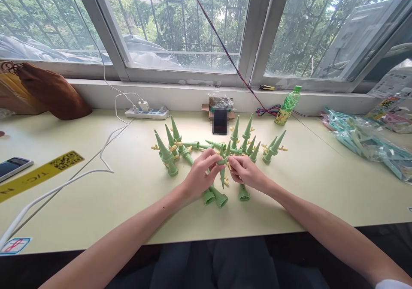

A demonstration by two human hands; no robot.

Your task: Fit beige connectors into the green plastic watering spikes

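Observation:
My left hand [201,171] is closed around the collar of a green plastic watering spike [222,179], its tip pointing down. My right hand [247,172] pinches a small yellow valve [228,165] against the side of that collar; the fingers hide most of it. Just below lie loose green spikes, two with open sockets [222,200] and another single one [243,193]. Several spikes fitted with yellow valves stand upright on the left [165,152], behind my hands [247,130] and at the right [274,149].
A power strip [147,113] with a white cable, a small box [220,102] and a green drink bottle [288,105] stand along the window sill. Plastic-wrapped items [363,134] lie at the right. A brown pouch [56,91] and a phone [13,168] are at the left.

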